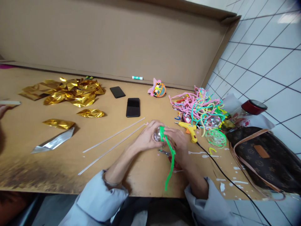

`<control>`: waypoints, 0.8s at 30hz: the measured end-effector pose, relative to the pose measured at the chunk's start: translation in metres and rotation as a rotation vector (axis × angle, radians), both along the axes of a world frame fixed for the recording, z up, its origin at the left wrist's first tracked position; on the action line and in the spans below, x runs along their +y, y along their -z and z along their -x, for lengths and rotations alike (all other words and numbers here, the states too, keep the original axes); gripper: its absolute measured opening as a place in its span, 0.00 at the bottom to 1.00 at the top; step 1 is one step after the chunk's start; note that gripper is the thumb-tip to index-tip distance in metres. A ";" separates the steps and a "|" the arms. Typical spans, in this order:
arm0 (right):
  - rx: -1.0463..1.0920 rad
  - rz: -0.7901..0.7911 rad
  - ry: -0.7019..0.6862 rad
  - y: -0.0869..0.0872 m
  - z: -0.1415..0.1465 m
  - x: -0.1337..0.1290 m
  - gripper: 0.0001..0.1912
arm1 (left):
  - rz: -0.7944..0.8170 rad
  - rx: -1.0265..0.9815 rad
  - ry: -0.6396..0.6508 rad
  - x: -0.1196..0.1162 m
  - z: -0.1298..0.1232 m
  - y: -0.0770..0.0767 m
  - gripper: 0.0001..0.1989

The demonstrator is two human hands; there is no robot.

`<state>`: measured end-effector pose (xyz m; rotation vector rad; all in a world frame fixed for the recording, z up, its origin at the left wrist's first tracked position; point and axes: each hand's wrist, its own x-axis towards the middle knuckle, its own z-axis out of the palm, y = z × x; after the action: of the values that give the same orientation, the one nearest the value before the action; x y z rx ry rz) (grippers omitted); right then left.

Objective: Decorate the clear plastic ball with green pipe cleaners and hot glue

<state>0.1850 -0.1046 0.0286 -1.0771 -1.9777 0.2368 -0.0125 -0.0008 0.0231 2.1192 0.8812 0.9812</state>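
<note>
I see the left hand (147,135) wrapped round a clear ball (157,135) back from the worktop's (148,179) near edge, the right hand (178,140) seemingly pinching a green strip (173,158), whose dangling tail could catch and tug it loose.

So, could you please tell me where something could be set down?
Bare table lies between the nearer phone and the strand pile, and between the silver strip and near edge. Crowded: right side, with pile, glue gun, handbag.
</note>
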 end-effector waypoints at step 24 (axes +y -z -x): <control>0.118 -0.084 0.033 0.024 0.015 0.069 0.12 | 0.047 -0.018 -0.027 -0.002 -0.004 0.004 0.32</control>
<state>0.1705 -0.0352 0.0042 -1.0178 -1.8472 0.1931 -0.0086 -0.0025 0.0187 2.0610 0.9175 0.9821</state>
